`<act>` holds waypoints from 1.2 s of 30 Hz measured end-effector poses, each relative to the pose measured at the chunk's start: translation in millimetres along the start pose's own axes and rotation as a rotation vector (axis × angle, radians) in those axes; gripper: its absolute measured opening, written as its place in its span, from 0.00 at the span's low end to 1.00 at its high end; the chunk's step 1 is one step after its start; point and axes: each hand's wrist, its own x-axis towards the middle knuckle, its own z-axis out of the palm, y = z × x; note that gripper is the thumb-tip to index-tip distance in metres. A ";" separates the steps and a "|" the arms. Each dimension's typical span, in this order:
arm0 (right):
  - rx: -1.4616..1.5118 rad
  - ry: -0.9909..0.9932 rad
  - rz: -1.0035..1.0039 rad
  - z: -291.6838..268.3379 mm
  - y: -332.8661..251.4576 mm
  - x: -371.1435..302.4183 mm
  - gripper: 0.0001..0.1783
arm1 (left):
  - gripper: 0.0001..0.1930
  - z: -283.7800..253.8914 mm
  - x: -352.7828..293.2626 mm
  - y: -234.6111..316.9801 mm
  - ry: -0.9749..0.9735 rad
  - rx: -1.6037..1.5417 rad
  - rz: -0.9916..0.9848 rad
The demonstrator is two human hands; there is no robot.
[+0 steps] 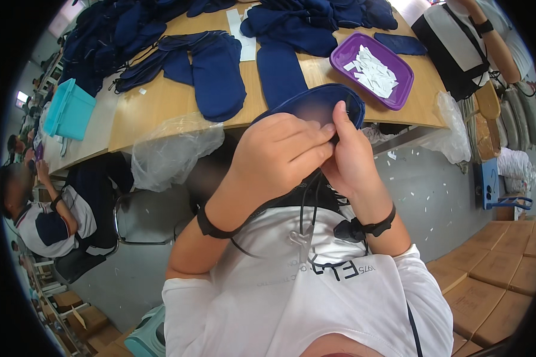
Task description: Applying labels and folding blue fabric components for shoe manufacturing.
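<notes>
My left hand (pixel 277 154) is closed, its thumb and fingertips pinched together at the edge of a navy blue cloth piece (pixel 333 92) with a rounded, bound rim. My right hand (pixel 351 156) grips the same piece from the other side, thumb raised along its rim. Both hands meet just over the table's near edge, and the fingertips hide whatever small thing may be between them. Beyond them, another navy cloth piece (pixel 280 74) lies flat on the table. To its left rests a rounded navy piece (pixel 219 83) beside a bunch of similar ones with dark cords.
A purple tray (pixel 406 89) of small white slips stands at the table's right. Navy heaps (pixel 116 35) cover the far left. A plastic bag (pixel 173 157) hangs at the front edge. A turquoise bin (pixel 71 107) and a co-worker (pixel 53 202) are left; cartons (pixel 488 291) fill the lower right.
</notes>
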 end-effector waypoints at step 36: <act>-0.183 0.085 -0.370 -65.8 -21.2 43.8 0.34 | 0.29 53.2 81.6 -206.5 -1.024 0.410 -0.864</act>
